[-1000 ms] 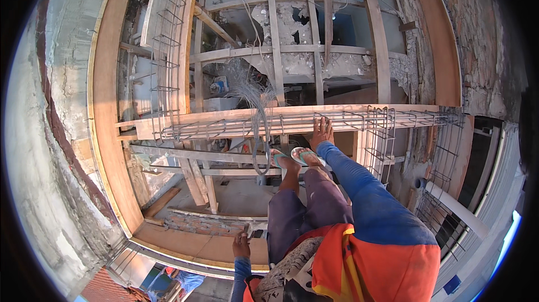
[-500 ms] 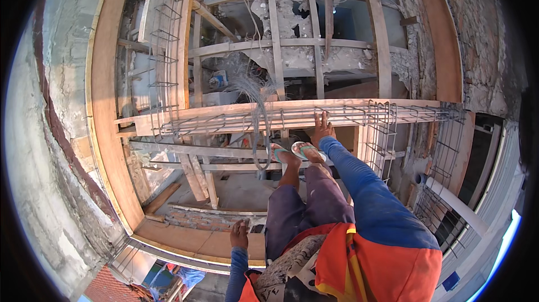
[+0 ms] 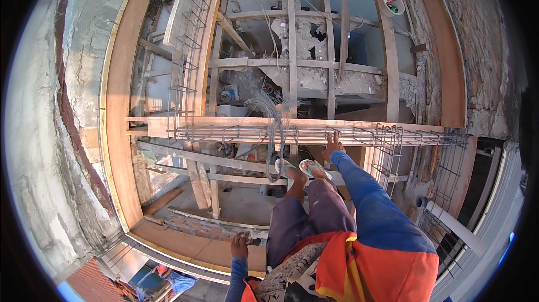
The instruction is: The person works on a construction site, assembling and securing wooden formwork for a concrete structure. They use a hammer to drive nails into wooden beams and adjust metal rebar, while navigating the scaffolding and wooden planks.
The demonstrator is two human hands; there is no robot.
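The right hand [image 3: 334, 147] still rests on the thin, looped steel cage [image 3: 236, 133] along the wooden plank's near edge, grip unclear, while the left hand [image 3: 240, 245] stays loosely half-open.

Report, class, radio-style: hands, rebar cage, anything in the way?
Right hand at rebar cage, grip unclear. Left hand well away from it. Wire bundle draped across it, left of right hand.
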